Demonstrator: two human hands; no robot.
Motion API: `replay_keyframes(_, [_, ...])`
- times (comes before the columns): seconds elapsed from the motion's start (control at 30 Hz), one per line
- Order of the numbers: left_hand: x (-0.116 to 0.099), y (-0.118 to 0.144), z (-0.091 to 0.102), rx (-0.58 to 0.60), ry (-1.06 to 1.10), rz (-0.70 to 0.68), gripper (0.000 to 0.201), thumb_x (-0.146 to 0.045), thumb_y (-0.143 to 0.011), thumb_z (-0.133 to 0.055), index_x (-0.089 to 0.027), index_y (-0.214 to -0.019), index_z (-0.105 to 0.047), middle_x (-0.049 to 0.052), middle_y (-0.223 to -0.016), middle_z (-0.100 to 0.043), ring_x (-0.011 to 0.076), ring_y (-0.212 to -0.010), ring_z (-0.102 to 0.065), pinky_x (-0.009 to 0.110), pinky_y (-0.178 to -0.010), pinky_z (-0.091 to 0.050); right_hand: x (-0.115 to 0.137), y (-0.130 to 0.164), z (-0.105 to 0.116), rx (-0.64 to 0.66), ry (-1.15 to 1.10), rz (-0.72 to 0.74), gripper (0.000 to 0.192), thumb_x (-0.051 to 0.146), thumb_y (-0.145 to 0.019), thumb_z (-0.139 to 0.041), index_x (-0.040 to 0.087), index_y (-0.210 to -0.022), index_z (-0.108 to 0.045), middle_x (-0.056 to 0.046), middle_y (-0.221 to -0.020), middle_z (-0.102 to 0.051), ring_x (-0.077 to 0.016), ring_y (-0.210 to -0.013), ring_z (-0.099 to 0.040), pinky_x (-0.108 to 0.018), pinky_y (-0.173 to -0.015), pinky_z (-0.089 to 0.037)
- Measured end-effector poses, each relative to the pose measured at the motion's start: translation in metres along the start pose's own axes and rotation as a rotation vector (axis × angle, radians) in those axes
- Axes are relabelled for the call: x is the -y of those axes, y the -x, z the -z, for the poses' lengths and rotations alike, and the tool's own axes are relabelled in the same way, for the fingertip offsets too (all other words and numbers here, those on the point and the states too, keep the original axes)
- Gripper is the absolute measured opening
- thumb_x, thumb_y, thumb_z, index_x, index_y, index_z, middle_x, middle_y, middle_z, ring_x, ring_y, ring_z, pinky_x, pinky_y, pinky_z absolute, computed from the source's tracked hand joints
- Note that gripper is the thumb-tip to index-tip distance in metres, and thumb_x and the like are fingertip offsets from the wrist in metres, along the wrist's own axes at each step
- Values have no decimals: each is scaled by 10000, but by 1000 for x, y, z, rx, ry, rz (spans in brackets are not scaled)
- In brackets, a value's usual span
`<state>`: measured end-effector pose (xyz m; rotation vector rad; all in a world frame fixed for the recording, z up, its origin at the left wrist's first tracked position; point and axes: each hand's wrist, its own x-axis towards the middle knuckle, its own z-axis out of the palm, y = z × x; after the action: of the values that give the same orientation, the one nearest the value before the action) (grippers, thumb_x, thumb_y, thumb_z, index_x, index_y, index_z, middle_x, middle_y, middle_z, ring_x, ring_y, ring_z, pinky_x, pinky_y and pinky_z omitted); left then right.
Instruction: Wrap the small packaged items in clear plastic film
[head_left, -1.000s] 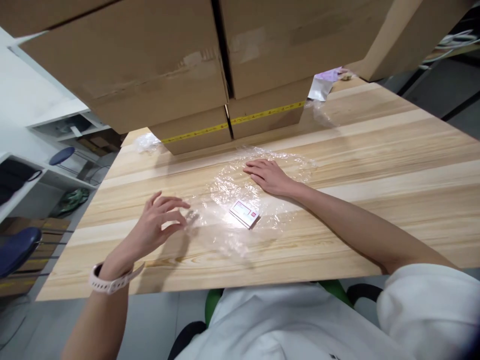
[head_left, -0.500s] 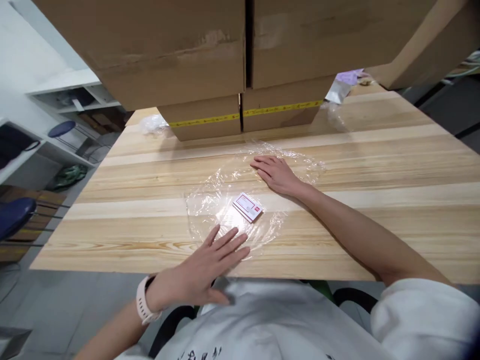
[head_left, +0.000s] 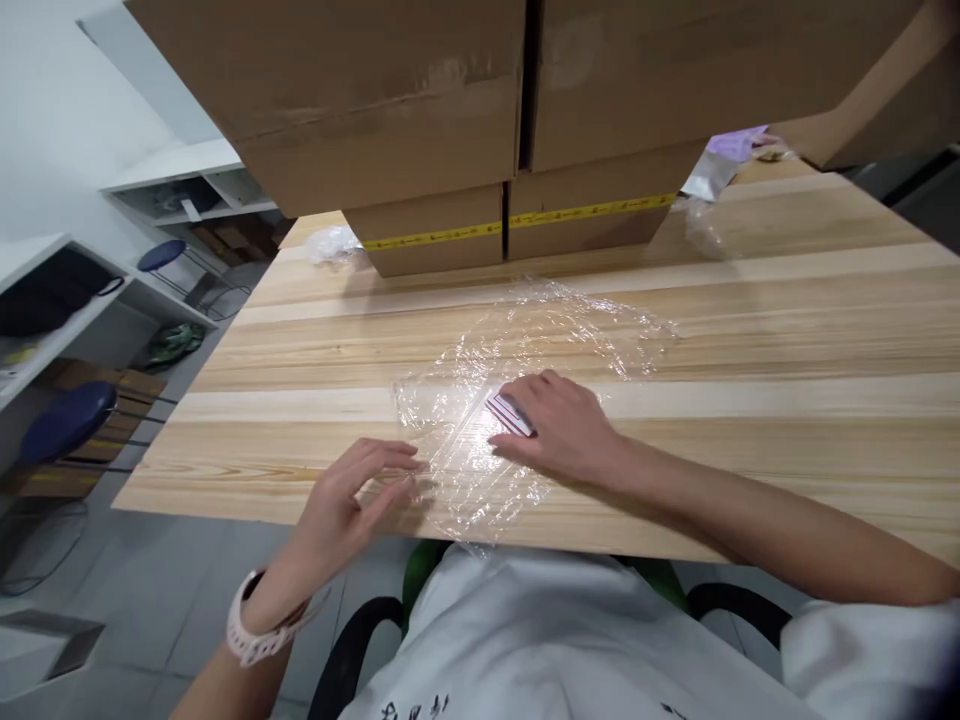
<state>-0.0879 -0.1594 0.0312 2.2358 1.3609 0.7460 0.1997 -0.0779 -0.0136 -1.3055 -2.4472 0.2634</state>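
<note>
A small flat white box (head_left: pixel 510 412) with red print lies on a sheet of clear plastic film (head_left: pixel 465 480) spread on the wooden table. My right hand (head_left: pixel 562 425) has its fingers over the far side of this box and its thumb at the near side, gripping it; the palm hides the box's right part. At the film's left edge is my left hand (head_left: pixel 356 495), fingers bent and thumb apart, with nothing visible between them. Whether its fingertips touch the film I cannot tell.
Stacked cardboard boxes (head_left: pixel 420 235) with yellow tape stand at the back of the table (head_left: pixel 787 330). Crumpled plastic (head_left: pixel 334 243) lies left of them, and a silver and purple packet (head_left: pixel 712 172) to the right. Stools (head_left: pixel 71 420) and white shelves (head_left: pixel 172 170) are at left.
My right hand has come nearer from the film's far part and taken hold of the small box. My left hand has shifted left, its fingers now bent. The view has turned slightly.
</note>
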Motion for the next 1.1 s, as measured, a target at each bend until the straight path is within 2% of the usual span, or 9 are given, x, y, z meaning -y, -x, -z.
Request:
replay_keyframes(0.1, [2,-26,-18,70,-118,-71,223,-262,-981,-613,-214,-1195,-652,105,-1247,-687,253,-1168,-624,413,-962,-537,9,4,-8,51,127,110,302,441,-987,-610,198,-1167,-622,-122,-1120,-682,-290,-986,-576,-404,-822,-472])
replay_keyframes(0.2, [6,-52,-32,209,-272,-94,349,-275,-932,-663,-177,-1259,-589,141,-1289,-643,303,-1162,-579,462,-947,-517,0,2,-13,3,87,151,218,323,-1049,-498,190,-1165,-625,-111,-1107,-692,-266,-992,-580,-395,-855,-480])
replay_keyframes(0.3, [10,-71,-38,301,-363,-42,210,-281,-912,-672,-167,-1077,-610,120,-1109,-662,280,-996,-595,416,-839,-510,-11,6,-13,-98,-46,191,230,318,-1066,-466,193,-1177,-624,-93,-1114,-711,-245,-1003,-599,-402,-895,-488])
replay_keyframes(0.4, [13,-82,-40,335,-314,7,73,-223,-936,-584,-185,-873,-585,70,-921,-647,225,-856,-589,336,-734,-463,-18,15,-8,-176,-235,244,209,298,-1061,-491,214,-1204,-618,-64,-1119,-731,-221,-999,-625,-401,-897,-496])
replay_keyframes(0.53, [9,-95,-42,245,-121,103,151,-238,-946,-514,-196,-806,-552,33,-802,-629,182,-738,-566,297,-666,-408,-19,22,2,-228,-500,163,228,303,-1000,-600,253,-1217,-651,-60,-1152,-737,-216,-988,-645,-425,-885,-520])
replay_keyframes(0.73, [-6,-120,-35,144,561,335,298,-452,-904,-633,-201,-825,-495,16,-764,-681,115,-569,-560,225,-522,-403,-34,10,21,-275,-1280,-454,345,395,-835,-775,298,-1160,-712,-45,-1176,-728,-200,-1001,-681,-434,-921,-579])
replay_keyframes(0.83, [-12,-131,-26,93,761,463,398,-483,-808,-760,-200,-846,-483,48,-829,-746,105,-518,-590,203,-461,-412,-55,1,32,-360,-1621,-637,408,432,-727,-869,293,-1083,-725,-18,-1154,-735,-177,-964,-693,-384,-891,-613])
replay_keyframes(0.97, [-16,-163,-22,-13,893,477,418,-399,-734,-836,-197,-917,-520,3,-728,-713,137,-512,-647,219,-469,-480,-73,3,58,-414,-1631,-565,400,425,-713,-884,298,-1062,-735,-2,-1136,-744,-162,-919,-709,-345,-851,-627])
replay_keyframes(1.1, [-15,-219,-54,-59,879,489,300,-158,-761,-774,-192,-953,-546,-30,-671,-662,132,-520,-649,225,-506,-489,-70,13,80,-181,-1366,-310,376,439,-832,-775,291,-1173,-720,-45,-1135,-753,-194,-853,-733,-356,-735,-617])
